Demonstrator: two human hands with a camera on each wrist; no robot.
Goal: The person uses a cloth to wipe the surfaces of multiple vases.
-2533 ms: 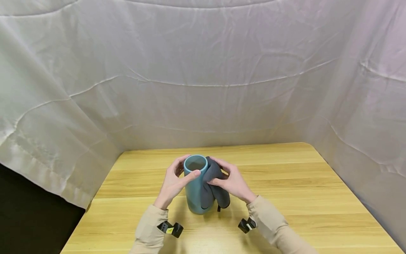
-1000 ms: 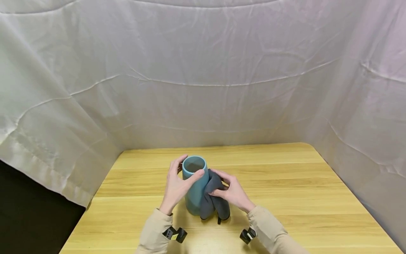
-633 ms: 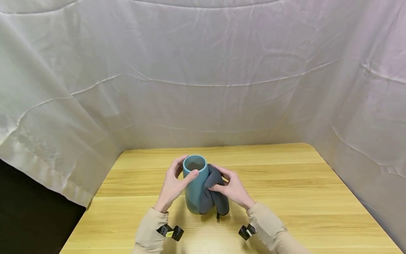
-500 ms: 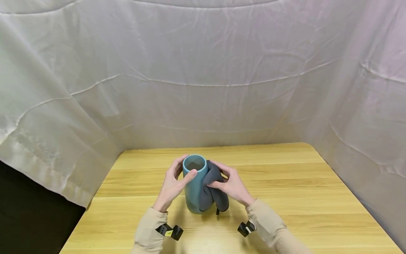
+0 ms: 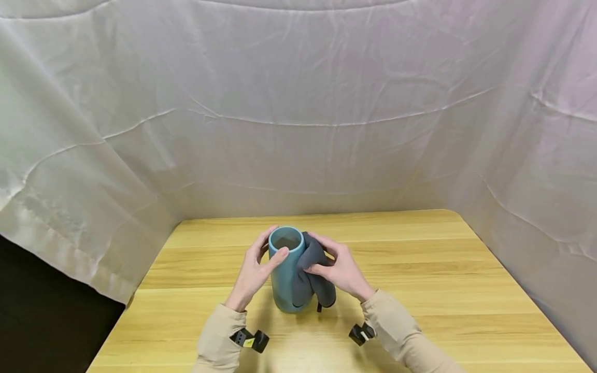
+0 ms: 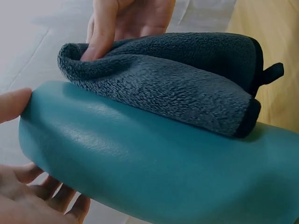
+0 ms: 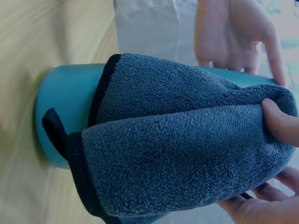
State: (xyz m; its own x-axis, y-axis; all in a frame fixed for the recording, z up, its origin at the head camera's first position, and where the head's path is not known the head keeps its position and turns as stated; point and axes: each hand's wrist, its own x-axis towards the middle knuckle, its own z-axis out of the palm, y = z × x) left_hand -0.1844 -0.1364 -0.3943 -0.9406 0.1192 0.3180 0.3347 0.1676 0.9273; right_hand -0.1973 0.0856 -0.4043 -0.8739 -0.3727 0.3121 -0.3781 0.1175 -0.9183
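Observation:
A blue-green vase (image 5: 282, 282) with a round open mouth stands upright on the wooden table. Its upper part is gripped by my left hand (image 5: 254, 272), with the thumb at the near side of the rim and the fingers round the far left. My right hand (image 5: 343, 269) pinches a folded dark grey towel (image 5: 313, 267) against the vase's right side. In the right wrist view the towel (image 7: 177, 154) shows a fuzzy pile, black edging and a small black loop (image 7: 55, 133). The left wrist view shows the right thumb pressed into the towel's (image 6: 173, 88) top fold.
The pale wooden table (image 5: 420, 269) extends on both sides of the vase. Light grey curtains (image 5: 298, 155) hang behind it and at both sides. A dark area (image 5: 46, 311) lies beyond the table's left edge. Small black cameras (image 5: 254, 340) sit at both wrists.
My right hand and the towel slid down the vase's side, then came back up near the rim. My left hand shifted slightly and kept its hold; the vase stayed nearly in place.

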